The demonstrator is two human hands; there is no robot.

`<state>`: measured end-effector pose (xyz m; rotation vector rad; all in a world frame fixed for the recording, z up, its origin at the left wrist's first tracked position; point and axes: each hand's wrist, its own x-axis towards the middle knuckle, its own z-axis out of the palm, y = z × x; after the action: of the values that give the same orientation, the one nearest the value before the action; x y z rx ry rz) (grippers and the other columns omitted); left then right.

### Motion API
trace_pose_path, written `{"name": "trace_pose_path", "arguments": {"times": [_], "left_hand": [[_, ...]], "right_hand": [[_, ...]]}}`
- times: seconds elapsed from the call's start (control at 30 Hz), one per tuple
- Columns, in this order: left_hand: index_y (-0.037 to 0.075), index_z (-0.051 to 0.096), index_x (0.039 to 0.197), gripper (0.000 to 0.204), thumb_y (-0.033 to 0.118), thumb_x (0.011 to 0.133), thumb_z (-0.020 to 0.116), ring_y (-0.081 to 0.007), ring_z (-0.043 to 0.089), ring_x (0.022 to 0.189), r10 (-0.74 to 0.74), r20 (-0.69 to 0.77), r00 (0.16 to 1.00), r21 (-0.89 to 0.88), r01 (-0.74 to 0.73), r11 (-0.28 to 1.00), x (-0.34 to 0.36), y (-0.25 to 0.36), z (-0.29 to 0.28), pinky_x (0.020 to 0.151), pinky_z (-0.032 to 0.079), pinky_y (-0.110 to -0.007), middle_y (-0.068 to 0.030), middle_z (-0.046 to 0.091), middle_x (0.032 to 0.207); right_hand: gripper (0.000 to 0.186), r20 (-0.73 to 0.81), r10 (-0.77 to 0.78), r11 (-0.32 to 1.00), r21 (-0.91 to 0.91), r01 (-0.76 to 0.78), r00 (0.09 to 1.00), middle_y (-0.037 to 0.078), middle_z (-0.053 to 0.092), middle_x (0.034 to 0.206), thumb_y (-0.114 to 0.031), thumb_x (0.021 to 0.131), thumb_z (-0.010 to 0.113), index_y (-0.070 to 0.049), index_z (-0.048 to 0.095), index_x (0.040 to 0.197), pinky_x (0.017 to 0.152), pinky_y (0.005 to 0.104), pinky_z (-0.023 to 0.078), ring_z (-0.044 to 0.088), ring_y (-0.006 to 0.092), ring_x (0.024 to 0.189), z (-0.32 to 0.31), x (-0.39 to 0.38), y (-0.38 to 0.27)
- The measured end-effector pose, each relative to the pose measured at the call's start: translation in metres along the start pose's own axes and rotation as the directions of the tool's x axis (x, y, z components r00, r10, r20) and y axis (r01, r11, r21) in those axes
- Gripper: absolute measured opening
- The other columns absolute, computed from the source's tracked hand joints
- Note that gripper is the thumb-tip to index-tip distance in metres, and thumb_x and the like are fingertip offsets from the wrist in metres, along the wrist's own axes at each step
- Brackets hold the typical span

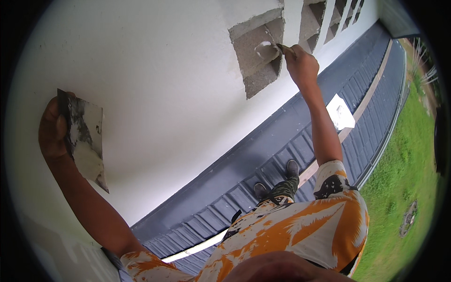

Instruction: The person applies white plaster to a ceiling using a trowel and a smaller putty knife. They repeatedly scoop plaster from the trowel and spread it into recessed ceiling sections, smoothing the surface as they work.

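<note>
On the left, my left hand (pixel 52 131) is closed around the edge of a flat, four-sided plate (pixel 88 141), smeared with white and dark patches of putty. The plate is close to the white wall (pixel 164 94). At the upper right, my right hand (pixel 303 66) grips the handle of a putty knife (pixel 285 50). Its blade reaches the right edge of a rough grey recess (pixel 258 73) in the wall. A white dab of putty shows near the blade; exactly where the blade ends is hard to make out.
Several more recesses (pixel 312 21) run along the wall to the upper right. Below lies a sloping dark tiled roof (pixel 225 202), where my shoes (pixel 292 168) stand. A wooden batten (pixel 373 87) and a white sheet (pixel 340 113) lie on it. Grass (pixel 390 188) spreads beyond the roof edge.
</note>
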<state>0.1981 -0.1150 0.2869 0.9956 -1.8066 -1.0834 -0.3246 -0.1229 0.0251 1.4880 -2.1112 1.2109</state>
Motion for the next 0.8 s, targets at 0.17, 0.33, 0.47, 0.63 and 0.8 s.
{"name": "trace_pose_path", "arguments": {"times": [0.17, 0.33, 0.47, 0.63, 0.8], "left_hand": [[0.000, 0.056, 0.124, 0.060, 0.043, 0.085, 0.072, -0.0111, 0.060, 0.096, -0.057, 0.211, 0.976, 0.046, 0.048, 0.998, 0.004, 0.002, -0.018, 0.085, 0.047, -0.027, -0.0013, 0.064, 0.107], [0.002, 0.058, 0.113, 0.041, 0.038, 0.093, 0.059, -0.0159, 0.062, 0.062, 0.039, -0.091, 0.995, 0.164, -0.024, 0.986, -0.001, -0.007, -0.005, 0.053, 0.054, -0.031, -0.0040, 0.063, 0.084], [0.003, 0.058, 0.113, 0.043, 0.040, 0.091, 0.059, -0.0170, 0.061, 0.063, 0.073, -0.290, 0.954, 0.218, -0.009, 0.976, 0.003, -0.009, -0.006, 0.055, 0.053, -0.031, -0.0047, 0.062, 0.086], [0.003, 0.059, 0.112, 0.044, 0.040, 0.089, 0.062, -0.0178, 0.060, 0.064, -0.099, -0.319, 0.943, -0.021, 0.097, 0.995, 0.006, 0.001, 0.012, 0.055, 0.051, -0.031, -0.0058, 0.061, 0.089], [0.002, 0.062, 0.112, 0.044, 0.040, 0.089, 0.063, -0.0177, 0.059, 0.087, -0.178, -0.100, 0.979, -0.009, 0.178, 0.984, 0.002, 0.010, -0.006, 0.079, 0.046, -0.031, -0.0060, 0.063, 0.100]], "right_hand": [[0.021, -0.074, -0.153, 0.985, -0.089, 0.146, 0.986, 0.014, 0.064, 0.065, -0.028, 0.089, 0.062, -0.009, 0.062, 0.079, 0.054, 0.0449, 0.049, 0.064, 0.0363, 0.060, 0.012, 0.018, -0.002], [0.021, -0.192, -0.106, 0.994, -0.017, 0.105, 0.976, 0.013, 0.065, 0.064, -0.028, 0.089, 0.062, -0.009, 0.062, 0.079, 0.053, 0.0432, 0.049, 0.064, 0.0346, 0.059, -0.025, 0.039, -0.007], [0.020, -0.085, -0.013, 0.996, 0.086, 0.020, 0.996, 0.012, 0.065, 0.064, -0.028, 0.088, 0.064, -0.008, 0.065, 0.083, 0.055, 0.0418, 0.050, 0.066, 0.0322, 0.060, -0.038, 0.019, -0.010], [0.020, 0.071, -0.117, 0.992, -0.043, 0.120, 0.991, 0.014, 0.066, 0.071, -0.028, 0.088, 0.063, -0.009, 0.064, 0.082, 0.059, 0.0449, 0.050, 0.065, 0.0362, 0.066, -0.005, 0.011, 0.007], [0.015, 0.106, -0.029, 0.984, 0.179, 0.010, 0.994, 0.013, 0.067, 0.075, -0.025, 0.089, 0.064, -0.010, 0.068, 0.091, 0.061, 0.0409, 0.049, 0.065, 0.0318, 0.067, -0.027, 0.033, 0.005]]}}
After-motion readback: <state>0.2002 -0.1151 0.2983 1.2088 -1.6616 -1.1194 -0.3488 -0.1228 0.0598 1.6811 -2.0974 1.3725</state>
